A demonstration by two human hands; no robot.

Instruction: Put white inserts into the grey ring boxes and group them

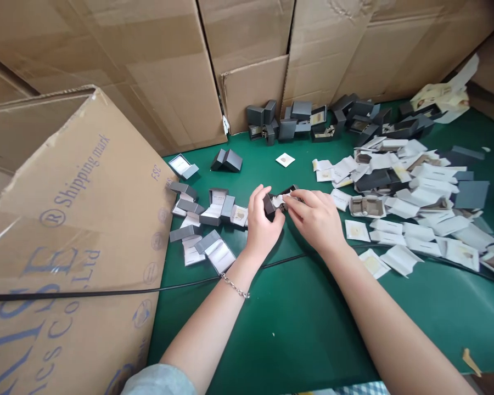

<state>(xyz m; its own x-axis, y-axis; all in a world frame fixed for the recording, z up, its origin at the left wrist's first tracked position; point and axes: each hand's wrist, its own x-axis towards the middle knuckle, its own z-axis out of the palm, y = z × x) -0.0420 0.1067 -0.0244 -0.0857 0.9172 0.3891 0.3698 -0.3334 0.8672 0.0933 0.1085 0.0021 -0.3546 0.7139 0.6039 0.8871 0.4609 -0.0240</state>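
Observation:
My left hand (261,219) and my right hand (315,216) meet over the green table (304,318), both closed on one small dark grey jewellery box (276,201) that is open with a pale insert showing. The left fingers grip its left side. My right fingertips pinch at the insert in the middle. A thin bracelet (235,286) circles my left wrist.
Several open grey boxes (208,225) lie left of my hands. A heap of white cards and sleeves (411,203) spreads on the right, more dark boxes (313,123) at the back. Large cardboard cartons (74,219) wall the left and rear. A black cable (173,286) crosses the table.

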